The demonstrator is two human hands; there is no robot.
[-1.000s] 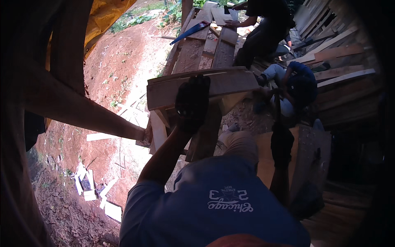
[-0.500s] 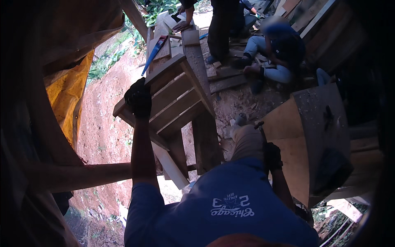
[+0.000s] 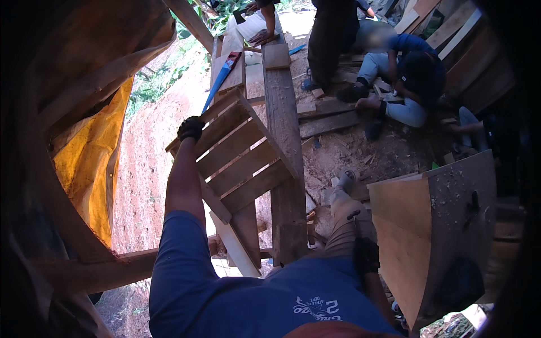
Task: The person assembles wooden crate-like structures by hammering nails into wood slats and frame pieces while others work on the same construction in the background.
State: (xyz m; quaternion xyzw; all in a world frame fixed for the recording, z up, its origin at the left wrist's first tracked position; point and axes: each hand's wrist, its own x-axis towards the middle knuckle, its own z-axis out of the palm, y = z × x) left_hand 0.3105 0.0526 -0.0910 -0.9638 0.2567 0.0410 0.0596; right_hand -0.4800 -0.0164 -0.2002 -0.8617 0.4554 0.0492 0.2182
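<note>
A slatted wooden crate (image 3: pixel 239 147) rests at a slant on the plank bench (image 3: pixel 284 209), its gapped slats showing. My left hand (image 3: pixel 191 128), in a black glove, is closed on the crate's left edge. Low at my right side, my gloved right hand (image 3: pixel 366 255) is closed around the handle of a hammer (image 3: pixel 353 214), its small dark head pointing up. The hammer is apart from the crate. Just beyond the crate, a blue-bladed handsaw (image 3: pixel 221 80) with a red handle lies on the boards.
A large plywood-sided box (image 3: pixel 403 236) stands close on my right, with shavings on top. One person (image 3: pixel 327 45) stands at the bench's far end; another (image 3: pixel 414 73) sits among offcuts. A wooden beam (image 3: pixel 129 269) crosses at the left, near a yellow tarp (image 3: pixel 93 163).
The crate has tipped lower and lies flatter against the bench, my left hand still on its edge. My right hand with the hammer is slightly lower. The whole view has shifted.
</note>
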